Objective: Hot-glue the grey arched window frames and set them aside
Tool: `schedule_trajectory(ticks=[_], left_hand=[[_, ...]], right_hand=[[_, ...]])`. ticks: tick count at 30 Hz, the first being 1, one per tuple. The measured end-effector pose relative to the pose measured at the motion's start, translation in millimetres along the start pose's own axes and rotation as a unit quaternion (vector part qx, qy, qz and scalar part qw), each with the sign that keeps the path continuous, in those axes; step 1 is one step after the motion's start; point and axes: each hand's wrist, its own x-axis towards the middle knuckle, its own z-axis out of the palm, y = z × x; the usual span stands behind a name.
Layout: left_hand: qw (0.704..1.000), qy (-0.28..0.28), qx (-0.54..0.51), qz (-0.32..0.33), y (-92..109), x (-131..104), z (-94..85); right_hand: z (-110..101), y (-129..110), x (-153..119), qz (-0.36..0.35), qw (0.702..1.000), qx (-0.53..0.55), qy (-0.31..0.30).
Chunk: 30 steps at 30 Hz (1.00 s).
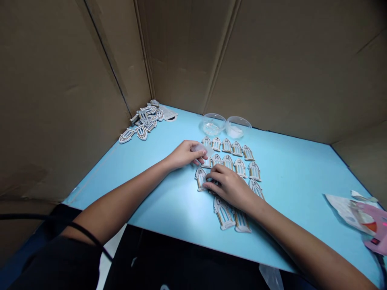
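Note:
Between the fingers of my left hand [189, 154] is a thin translucent sheet [204, 150], over the left end of the rows of pieces. My right hand [227, 182] is lower and to the right, its fingertips pinched at the right edge of a white arched window-shaped piece [200, 179]; whether they grip anything is hidden. Several like pieces lie in rows on the blue table [169, 193], among them one in the back row [226, 146] and one at the right [254, 171]. Two more, one of them here [224, 212], lie near my right wrist. My right hand covers part of the rows.
Behind the rows stand two clear round tubs [213, 124] [238, 127]. A heap of similar pieces [145, 119] lies at the back left. A pink device [375, 225] and a white packet [347, 211] are at the right. Cardboard walls [287, 68] surround the table.

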Motion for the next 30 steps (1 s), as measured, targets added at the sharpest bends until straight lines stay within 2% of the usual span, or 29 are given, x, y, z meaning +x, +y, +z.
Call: schedule_trajectory(ticks=[2,4,6,10,15,19,21,24,30], left_hand=[[1.000,-0.003,0.001,0.007,4.7,-4.3,6.3],[1.000,-0.019,0.004,0.010,8.9,-9.5,14.7],[0.999,-0.044,0.009,0.007,11.2,-14.6,23.8],[0.997,-0.075,0.017,0.004,9.8,-20.6,37.3],[0.997,-0.075,0.029,-0.001,2.0,-18.7,36.9],[0.999,-0.034,0.026,-0.002,-2.8,-13.5,28.1],[1.000,-0.018,0.021,0.000,-3.6,-11.3,24.2],[1.000,-0.020,0.021,-0.004,-2.9,-10.0,21.7],[0.995,-0.080,0.060,-0.029,0.2,-12.8,24.2]], right_hand=[[-5.9,2.1,-5.8,0.029,0.994,0.031,0.101],[-12.1,5.7,-9.6,0.081,0.974,0.095,0.187],[-16.1,9.7,-11.8,0.125,0.951,0.190,0.208],[-13.1,16.3,-13.3,0.147,0.915,0.332,0.177],[-13.3,21.3,-14.9,0.187,0.886,0.382,0.188],[-27.5,26.4,-18.3,0.212,0.899,0.314,0.221],[-29.5,28.2,-20.0,0.207,0.908,0.319,0.176],[-21.5,27.7,-22.0,0.207,0.916,0.329,0.098],[-3.2,20.1,-23.0,0.224,0.922,0.314,0.044]])
